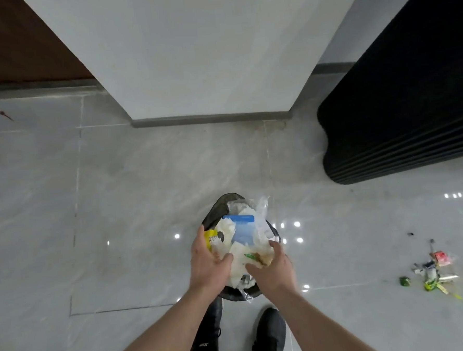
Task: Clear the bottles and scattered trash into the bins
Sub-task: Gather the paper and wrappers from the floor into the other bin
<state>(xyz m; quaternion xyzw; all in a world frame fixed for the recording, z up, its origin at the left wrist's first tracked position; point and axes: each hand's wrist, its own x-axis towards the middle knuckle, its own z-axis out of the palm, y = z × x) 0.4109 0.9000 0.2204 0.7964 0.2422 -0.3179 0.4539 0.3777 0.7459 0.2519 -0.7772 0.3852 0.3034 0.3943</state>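
Right of bin (211, 217): scattered wrappers (431, 274); black ribbed panel (399, 105) beyond

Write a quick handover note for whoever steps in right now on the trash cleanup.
Left hand and right hand: both press on the heap of trash piled above the rim of the black bin, fingers curled on it.
Done: wrappers, tissues and plastic are in that bin, which is overfull.
Left: the scattered litter on the floor to the right. No bottles are in view.
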